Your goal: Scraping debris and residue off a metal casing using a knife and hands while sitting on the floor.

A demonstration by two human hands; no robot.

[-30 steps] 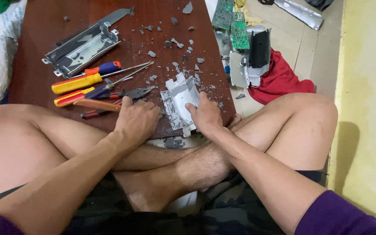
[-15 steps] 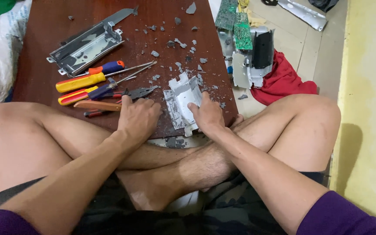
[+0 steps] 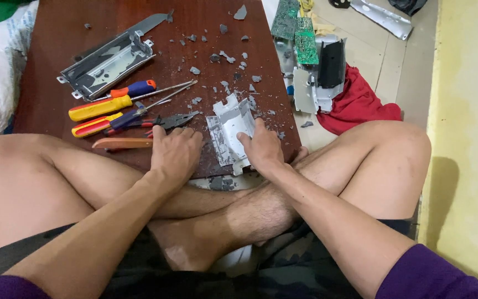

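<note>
At the lower centre of the frame, both hands rest on the near edge of a dark wooden board (image 3: 56, 66) over a broken grey plastic casing (image 3: 229, 130).

Progress, as judged: dismantling looks well advanced. At upper left lies a stripped metal bracket (image 3: 106, 63); below it screwdrivers (image 3: 109, 104) and pliers (image 3: 167, 120) lie unused; grey fragments (image 3: 225, 55) litter the upper centre; green circuit boards (image 3: 297, 27) sit on the floor at upper right. The casing remains only partly broken apart. Left hand (image 3: 175, 152): palm down, fingers curled loosely, holding nothing, fingertips just short of the pliers. Right hand (image 3: 262, 148): palm down, fingers pressing against the casing's right edge; whether they actually clasp it cannot be told.
</note>
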